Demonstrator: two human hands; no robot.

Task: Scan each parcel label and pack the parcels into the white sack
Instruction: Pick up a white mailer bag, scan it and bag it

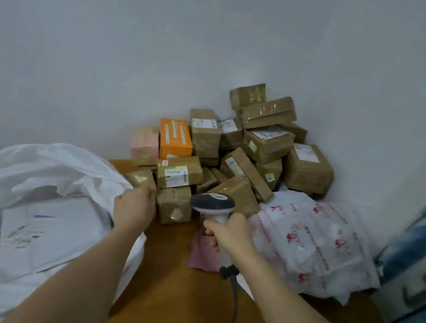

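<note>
against the wall, taped brown parcels (251, 150) piled

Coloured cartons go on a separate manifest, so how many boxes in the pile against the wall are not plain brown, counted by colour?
Orange box: 1
Pink box: 1
Total not brown: 2

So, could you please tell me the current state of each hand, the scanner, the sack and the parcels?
Left hand: gripping the sack's rim.
Right hand: gripping the scanner handle.
Scanner: held upright, head towards the pile.
White sack: mouth open, a flat white parcel inside.
Parcels: piled in the corner, not yet packed.
</note>
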